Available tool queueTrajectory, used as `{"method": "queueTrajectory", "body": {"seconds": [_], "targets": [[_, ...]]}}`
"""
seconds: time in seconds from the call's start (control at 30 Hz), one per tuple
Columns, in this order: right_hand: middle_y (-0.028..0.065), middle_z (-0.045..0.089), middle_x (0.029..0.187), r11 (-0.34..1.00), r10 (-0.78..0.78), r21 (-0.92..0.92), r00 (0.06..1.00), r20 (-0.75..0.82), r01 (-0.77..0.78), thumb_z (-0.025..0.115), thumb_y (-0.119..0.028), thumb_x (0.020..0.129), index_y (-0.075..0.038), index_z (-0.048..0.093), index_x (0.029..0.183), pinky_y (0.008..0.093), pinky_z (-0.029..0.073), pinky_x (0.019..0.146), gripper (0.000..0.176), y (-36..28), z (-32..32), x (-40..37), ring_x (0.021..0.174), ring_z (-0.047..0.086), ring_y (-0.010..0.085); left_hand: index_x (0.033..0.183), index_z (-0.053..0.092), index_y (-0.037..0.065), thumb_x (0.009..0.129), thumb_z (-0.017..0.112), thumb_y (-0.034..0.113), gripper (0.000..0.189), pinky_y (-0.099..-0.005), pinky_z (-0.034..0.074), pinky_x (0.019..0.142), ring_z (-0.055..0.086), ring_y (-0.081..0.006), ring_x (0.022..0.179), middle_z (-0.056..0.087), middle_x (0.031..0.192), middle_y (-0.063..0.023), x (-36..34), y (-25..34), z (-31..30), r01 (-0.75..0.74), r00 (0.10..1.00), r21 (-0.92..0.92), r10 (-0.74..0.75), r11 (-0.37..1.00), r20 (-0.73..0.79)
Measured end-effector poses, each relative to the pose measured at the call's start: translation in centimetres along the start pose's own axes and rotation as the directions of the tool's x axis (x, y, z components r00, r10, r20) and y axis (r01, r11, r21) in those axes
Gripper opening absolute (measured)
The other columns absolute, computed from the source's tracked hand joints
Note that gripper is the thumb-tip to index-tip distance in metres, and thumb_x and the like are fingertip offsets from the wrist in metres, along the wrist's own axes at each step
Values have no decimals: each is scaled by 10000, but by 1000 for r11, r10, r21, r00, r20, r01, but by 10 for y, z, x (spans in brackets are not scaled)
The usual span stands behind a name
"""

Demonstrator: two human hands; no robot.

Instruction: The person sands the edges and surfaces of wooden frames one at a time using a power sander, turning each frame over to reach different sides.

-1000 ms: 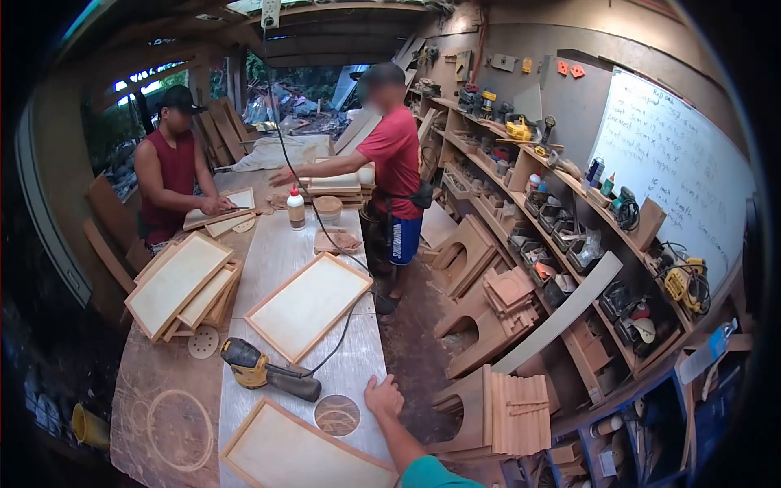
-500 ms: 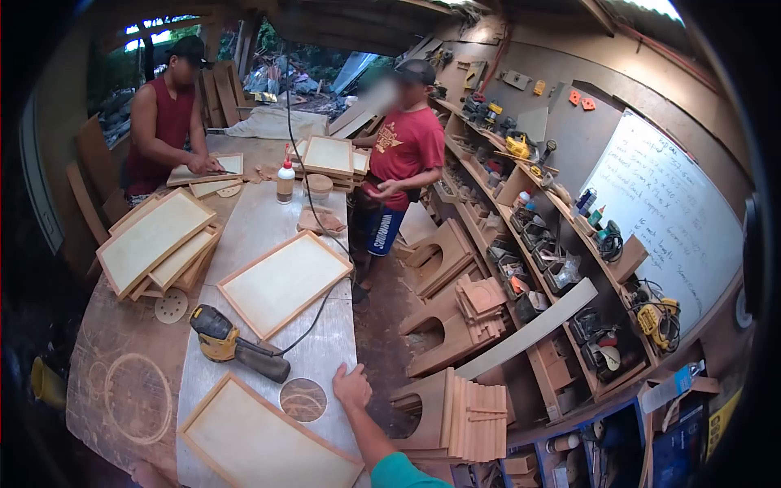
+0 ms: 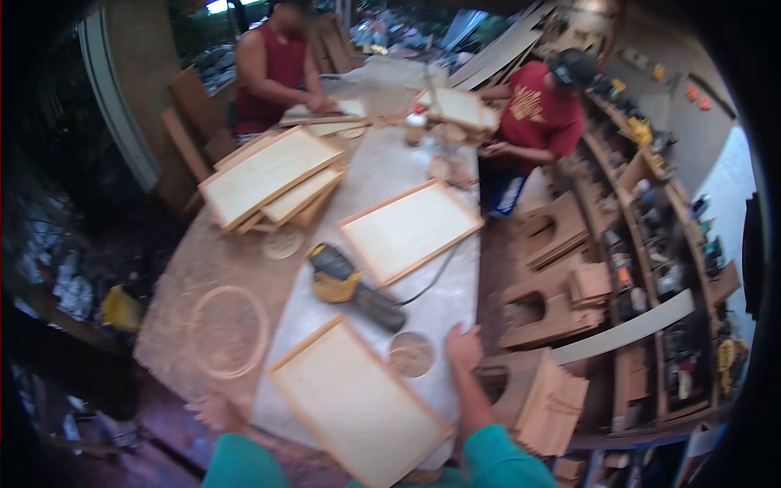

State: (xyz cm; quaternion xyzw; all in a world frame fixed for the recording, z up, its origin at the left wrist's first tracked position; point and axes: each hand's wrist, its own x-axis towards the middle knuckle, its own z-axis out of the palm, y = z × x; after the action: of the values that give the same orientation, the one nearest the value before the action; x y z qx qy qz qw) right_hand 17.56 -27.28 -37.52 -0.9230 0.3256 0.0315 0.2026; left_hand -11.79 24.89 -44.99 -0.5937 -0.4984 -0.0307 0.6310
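My left hand (image 3: 218,413) is at the table's near left edge, blurred, fingers apart, holding nothing. At the right edge of the metal-topped strip (image 3: 358,236) is my right hand (image 3: 464,348), beside a round hole (image 3: 411,355), its fingers loosely apart and no object in it. Between my hands lies a wooden-framed panel (image 3: 358,398) with a pale surface. Beyond that, a yellow and black power sander (image 3: 346,285) rests on the strip. A second framed panel (image 3: 411,229) sits farther back.
Stacked framed panels (image 3: 272,179) stand at the back left. One person in red (image 3: 272,73) works over a panel; another (image 3: 541,114) stands right of the table. A glue bottle (image 3: 416,126) is near the back. Cut wood pieces (image 3: 553,398) and shelves of tools line the right.
The view has turned left and down, so the table appears farther right. My left hand has come into sight at the near left edge. My right hand is still at the table's right edge.
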Motion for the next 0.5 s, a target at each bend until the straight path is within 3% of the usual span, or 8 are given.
{"method": "queueTrajectory", "body": {"seconds": [0.07, 0.13, 0.2, 0.27, 0.33, 0.37, 0.4, 0.5], "targets": [[270, 675, 1109, 999, -46, -7, 998, -46, 45, 436, -497, 1004, 0, 514, 1201, 527, 528, 884, 541, 5, 7, 1, 1018, 683, 425, 1210, 649, 152, 998, 471, 311, 319, -355, 514, 498, 676, -215, 745, 710, 1013, -74, -6, 24, 24, 243, 935, -210, -170, 947, 312], [280, 676, 1115, 998, -54, 32, 997, -47, 55, 425, -506, 1005, 7, 515, 1220, 526, 510, 918, 564, 5, 3, 1, 1057, 668, 433, 1311, 623, 180, 1007, 442, 363, 399, -427, 578, 513, 732, -268, 760, 699, 934, -103, -4, 55, 9, 534, 750, -390, -206, 750, 629], [290, 677, 1121, 996, -60, 70, 997, -45, 63, 414, -516, 1006, 13, 515, 1240, 526, 491, 952, 587, 9, 1, 0, 1096, 653, 442, 1313, 614, 143, 1011, 431, 361, 414, -429, 583, 517, 726, -289, 697, 700, 929, -109, -10, 60, 14, 531, 766, -471, -161, 704, 622], [295, 668, 1143, 996, -51, 71, 998, -27, 53, 413, -514, 1006, 16, 504, 1248, 529, 479, 970, 589, 11, 4, -1, 1102, 650, 446, 1253, 647, 89, 1019, 424, 334, 406, -431, 597, 558, 725, -294, 692, 700, 923, -144, -17, 63, 23, 460, 833, -569, -111, 682, 541], [289, 665, 1155, 995, -45, 86, 998, -32, 47, 410, -511, 1008, 13, 498, 1257, 528, 493, 960, 587, 2, 5, 0, 1094, 655, 444, 1152, 686, 37, 1031, 411, 315, 409, -503, 593, 603, 724, -337, 748, 697, 1041, -179, -50, 96, 71, -21, 890, -503, 245, 864, 384], [291, 661, 1155, 996, -41, 83, 999, -11, 41, 415, -511, 1005, 15, 498, 1258, 528, 502, 950, 589, -4, 0, -4, 1091, 658, 439, 1156, 652, -8, 1021, 443, 286, 386, -531, 543, 809, 674, -357, 953, 669, 1136, -205, -18, 73, 41, 345, 682, -657, 302, 670, 666], [293, 658, 1155, 996, 0, 92, 1000, -3, 0, 420, -511, 1002, 17, 499, 1259, 528, 511, 940, 592, 4, -5, -8, 1087, 662, 435, 1161, 618, -53, 1010, 475, 258, 374, -560, 493, 1016, 624, -377, 1158, 641, 1231, -231, 32, 27, -14, 716, 388, -502, 321, 485, 864], [295, 650, 1157, 993, 51, 108, 999, -16, -49, 434, -513, 993, 13, 503, 1251, 522, 525, 921, 589, 27, 11, 3, 1085, 667, 427, 1154, 618, -60, 1006, 480, 263, 381, -573, 483, 1017, 615, -397, 1160, 638, 1220, -246, 20, 21, -35, 363, 842, -821, 223, 441, 492]]}}
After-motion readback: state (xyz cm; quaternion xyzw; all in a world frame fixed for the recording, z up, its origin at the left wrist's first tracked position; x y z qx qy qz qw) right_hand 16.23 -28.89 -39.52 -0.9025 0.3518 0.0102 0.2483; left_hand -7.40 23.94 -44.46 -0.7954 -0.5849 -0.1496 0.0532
